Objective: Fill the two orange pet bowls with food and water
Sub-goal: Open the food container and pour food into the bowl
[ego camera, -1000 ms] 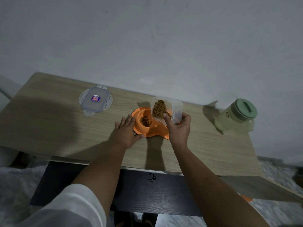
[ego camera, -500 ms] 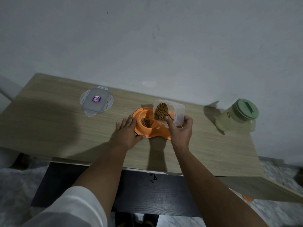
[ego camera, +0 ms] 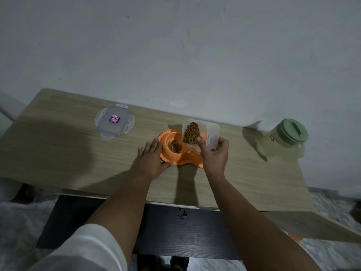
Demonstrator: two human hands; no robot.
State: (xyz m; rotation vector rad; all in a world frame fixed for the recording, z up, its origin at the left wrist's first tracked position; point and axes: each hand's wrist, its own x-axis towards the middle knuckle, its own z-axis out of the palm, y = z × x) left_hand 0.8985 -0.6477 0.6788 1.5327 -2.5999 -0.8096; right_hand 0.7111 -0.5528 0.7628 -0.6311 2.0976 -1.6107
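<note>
— Kibble sits heaped in the clear container [ego camera: 199,134], which the right hand [ego camera: 214,153] has wrapped around and tipped over the orange double bowl [ego camera: 180,153]. How should the pour go?

— Gently, I'd say. A small mound of pellets [ego camera: 175,146] already lies in the left well, so a shallow tilt and a light shake should keep them from bouncing over the rim.

— And the left hand [ego camera: 151,160]?

— Flat and spread, holding nothing, palm down on the table [ego camera: 58,153] with its fingers touching the bowl's left edge. Good bracing; the dish looks light and could slide.

— The right well?

— Mostly hidden behind the container and hand; I can't tell whether it holds anything.

— Surroundings?

— Pale wood-grain tabletop against a plain grey wall. The container's clip lid [ego camera: 114,122] lies well left of the bowl; a green lidded jug [ego camera: 283,138] stands well to the right, likely for the water. Dim light, long shadows.
</note>
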